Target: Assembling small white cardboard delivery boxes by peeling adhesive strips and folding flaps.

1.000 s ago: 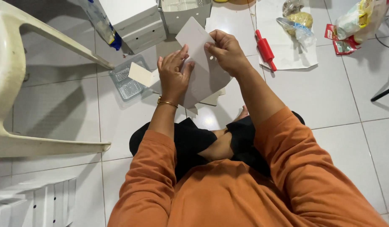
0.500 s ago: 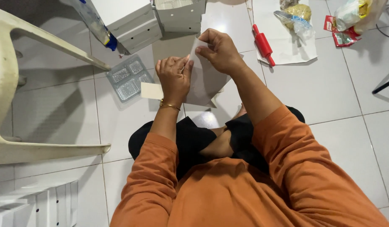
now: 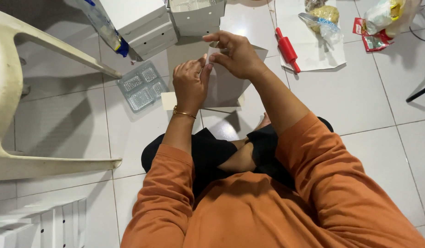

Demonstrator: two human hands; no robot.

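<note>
The left hand and right hand meet with fingers pinching the upper edge of a grey cardboard sheet, held just above the tiled floor in front of the crossed legs. Just left of it lies a clear plastic tray; white boxes stand beyond. A red roller rests on paper to the right. Bare tiles lie open at lower right.

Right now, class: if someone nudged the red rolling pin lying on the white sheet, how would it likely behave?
The red rolling pin is a cylinder lying flat, so it would probably roll sideways. It looks small and plastic, so likely light. The white sheet under it might slide too.
</note>
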